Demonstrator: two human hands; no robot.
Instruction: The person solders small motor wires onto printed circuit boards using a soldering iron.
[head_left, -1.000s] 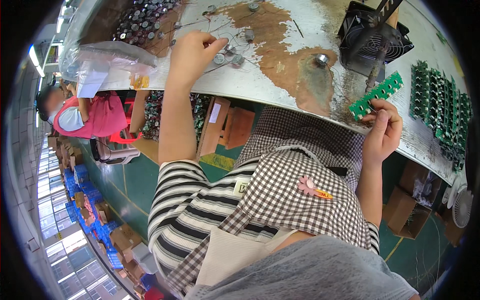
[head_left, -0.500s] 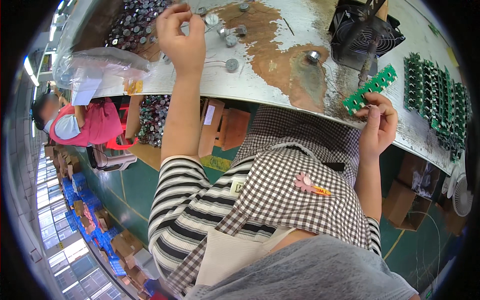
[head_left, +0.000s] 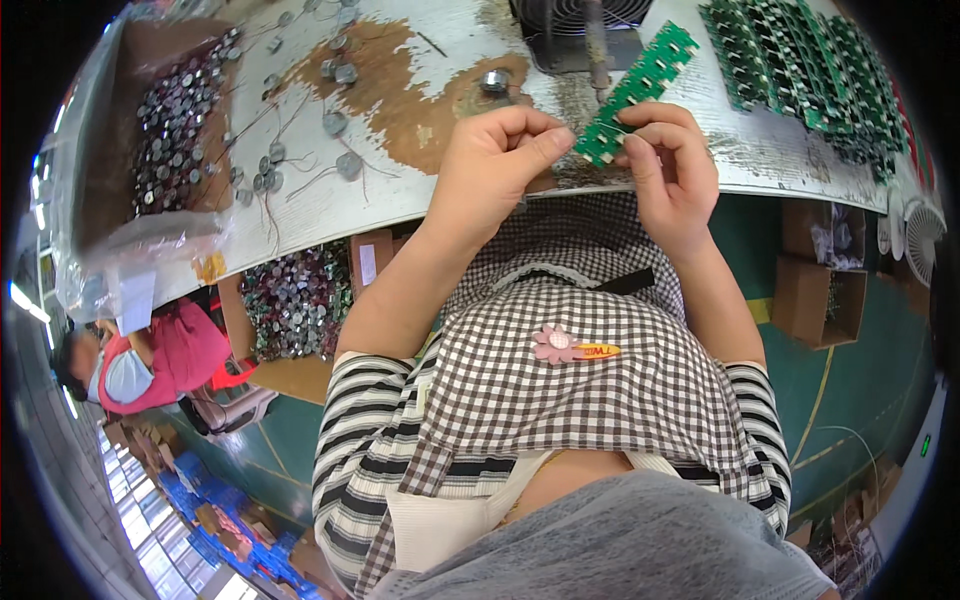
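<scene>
Over the near edge of the bench, my right hand [head_left: 675, 175] is closed, gripping the lower end of a green circuit board [head_left: 640, 85] between thumb and fingers. The board is tilted, its far end pointing up and to the right. Close to the board's lower left corner, my left hand [head_left: 495, 165] has thumb and forefinger pinched together; what lies between them is too small to make out. Just beyond the board stands a soldering iron [head_left: 597, 45], its tip near the board's left edge. Pale thin wires show at the right fingertips.
Small round metal parts with wires [head_left: 348, 166] lie scattered on the worn bench [head_left: 420, 185]; many more fill a plastic-lined box [head_left: 110, 190] at left. A metal pot [head_left: 494, 82], a black fan [head_left: 575, 22] and rows of green boards [head_left: 810, 80] stand beyond. A co-worker [head_left: 150, 355] sits at left.
My left hand has come from the pile of round parts at the left over to the circuit board. The right hand still holds the board, and the whole view has shifted.
</scene>
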